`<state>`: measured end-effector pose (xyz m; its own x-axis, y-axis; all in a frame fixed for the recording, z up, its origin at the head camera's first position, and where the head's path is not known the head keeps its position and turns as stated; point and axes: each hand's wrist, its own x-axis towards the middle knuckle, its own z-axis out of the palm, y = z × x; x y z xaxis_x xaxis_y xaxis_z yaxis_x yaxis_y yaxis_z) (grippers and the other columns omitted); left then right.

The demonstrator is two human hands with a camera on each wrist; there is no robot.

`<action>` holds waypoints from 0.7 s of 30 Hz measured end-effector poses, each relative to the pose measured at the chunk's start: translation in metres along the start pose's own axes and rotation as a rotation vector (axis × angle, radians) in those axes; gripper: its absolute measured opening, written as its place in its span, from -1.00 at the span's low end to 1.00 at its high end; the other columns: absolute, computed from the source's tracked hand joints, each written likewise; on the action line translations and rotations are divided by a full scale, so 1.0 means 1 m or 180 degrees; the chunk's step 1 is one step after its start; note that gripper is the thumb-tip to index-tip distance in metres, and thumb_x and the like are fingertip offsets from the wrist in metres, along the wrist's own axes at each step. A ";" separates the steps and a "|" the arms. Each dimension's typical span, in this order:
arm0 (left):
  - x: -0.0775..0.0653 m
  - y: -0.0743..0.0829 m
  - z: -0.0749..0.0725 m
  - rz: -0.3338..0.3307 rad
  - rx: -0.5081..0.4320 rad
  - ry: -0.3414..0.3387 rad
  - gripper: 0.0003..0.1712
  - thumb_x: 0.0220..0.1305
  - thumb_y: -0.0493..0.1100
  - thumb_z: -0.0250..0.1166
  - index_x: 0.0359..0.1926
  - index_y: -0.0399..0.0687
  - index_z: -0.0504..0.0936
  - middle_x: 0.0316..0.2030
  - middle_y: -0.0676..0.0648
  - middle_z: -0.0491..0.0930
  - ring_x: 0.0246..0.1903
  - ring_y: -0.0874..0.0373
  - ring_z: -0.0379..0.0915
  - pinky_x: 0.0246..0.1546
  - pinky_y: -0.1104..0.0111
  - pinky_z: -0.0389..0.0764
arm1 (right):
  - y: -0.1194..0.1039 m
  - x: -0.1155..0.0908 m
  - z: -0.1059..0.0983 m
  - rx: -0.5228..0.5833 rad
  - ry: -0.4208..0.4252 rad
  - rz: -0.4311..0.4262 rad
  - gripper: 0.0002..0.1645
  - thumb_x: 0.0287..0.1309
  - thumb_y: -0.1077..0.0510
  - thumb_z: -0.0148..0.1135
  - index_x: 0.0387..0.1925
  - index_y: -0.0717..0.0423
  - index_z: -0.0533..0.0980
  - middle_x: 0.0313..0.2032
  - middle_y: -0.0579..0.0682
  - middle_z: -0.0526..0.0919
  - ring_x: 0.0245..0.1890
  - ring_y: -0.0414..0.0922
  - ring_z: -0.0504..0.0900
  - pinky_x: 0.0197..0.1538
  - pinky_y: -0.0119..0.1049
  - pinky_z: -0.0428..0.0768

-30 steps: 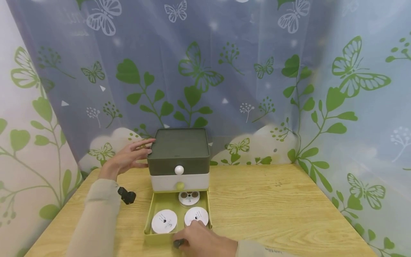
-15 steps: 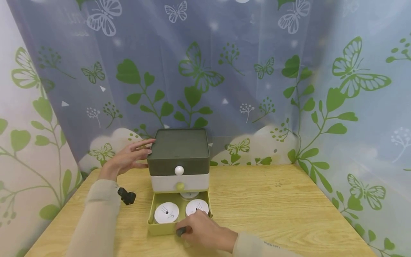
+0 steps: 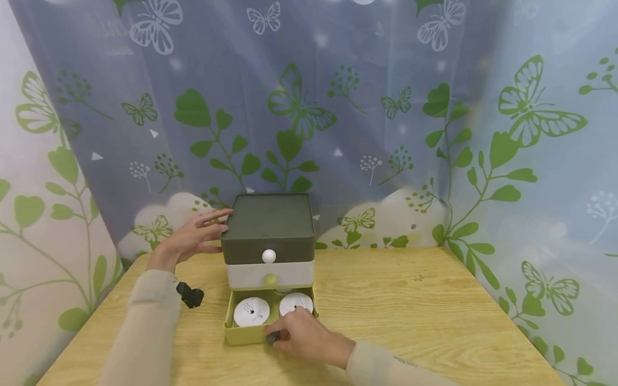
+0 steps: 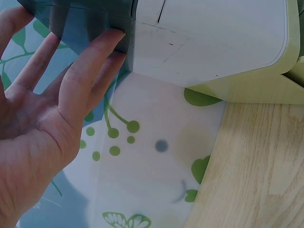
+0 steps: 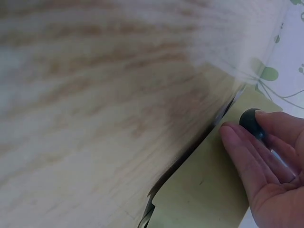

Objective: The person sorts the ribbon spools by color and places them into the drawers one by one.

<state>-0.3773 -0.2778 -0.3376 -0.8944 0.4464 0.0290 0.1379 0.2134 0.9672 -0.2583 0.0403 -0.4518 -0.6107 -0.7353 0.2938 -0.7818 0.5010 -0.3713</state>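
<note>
A small three-tier drawer box (image 3: 270, 214) stands on the table, dark green on top, white in the middle, yellow-green below. Its bottom drawer (image 3: 246, 336) is pulled partway out. Inside lie white round spools (image 3: 251, 311), a second one partly behind my right hand and another mostly under the tier above. My right hand (image 3: 309, 335) pinches the drawer's dark round knob (image 5: 251, 122) between thumb and fingers. My left hand (image 3: 193, 238) rests its straight, spread fingertips on the left side of the dark green top tier, as the left wrist view also shows.
The wood-grain table (image 3: 410, 311) stretches out on both sides of the box. A cloth backdrop (image 3: 357, 134) with butterflies and leaves hangs behind and at the sides. A white knob (image 3: 269, 256) and a yellow-green knob (image 3: 270, 280) stick out from the upper drawers.
My right hand has moved away from me with the knob, and the bottom drawer has slid further into the box. The rear spool is now nearly hidden. My left hand has stayed still.
</note>
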 end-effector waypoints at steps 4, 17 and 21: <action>0.001 -0.001 -0.001 0.0006 -0.0017 0.0002 -0.25 0.61 -0.06 0.10 0.66 0.03 0.02 0.65 -0.30 -0.28 0.58 -0.48 -0.29 0.15 0.09 0.67 | 0.003 0.005 0.000 -0.0011 -0.0011 0.0092 -0.76 0.17 0.27 0.47 -0.13 -0.02 0.81 -0.31 -0.18 0.85 -0.43 -0.58 0.60 -0.33 -0.80 0.48; 0.002 -0.004 -0.002 -0.0025 0.0000 0.0006 -0.23 0.60 -0.04 0.12 0.66 0.06 0.02 0.66 -0.29 -0.29 0.58 -0.48 -0.27 0.22 -0.01 0.63 | 0.018 0.026 0.002 -0.0160 0.0047 0.0281 -0.72 0.15 0.30 0.48 -0.10 0.00 0.80 -0.33 -0.12 0.85 -0.53 -0.52 0.49 -0.44 -0.73 0.42; 0.003 -0.004 -0.001 -0.0010 -0.0015 -0.0015 -0.23 0.60 -0.04 0.12 0.66 0.06 0.02 0.66 -0.28 -0.30 0.59 -0.47 -0.29 0.23 -0.03 0.62 | 0.022 0.031 0.003 -0.0145 0.0051 0.0380 -0.73 0.17 0.28 0.46 -0.09 -0.01 0.79 -0.46 -0.11 0.79 -0.64 -0.50 0.35 -0.55 -0.69 0.36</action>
<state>-0.3809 -0.2786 -0.3406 -0.8928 0.4498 0.0250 0.1332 0.2106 0.9684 -0.2947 0.0274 -0.4532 -0.7014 -0.6621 0.2640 -0.7081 0.6049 -0.3642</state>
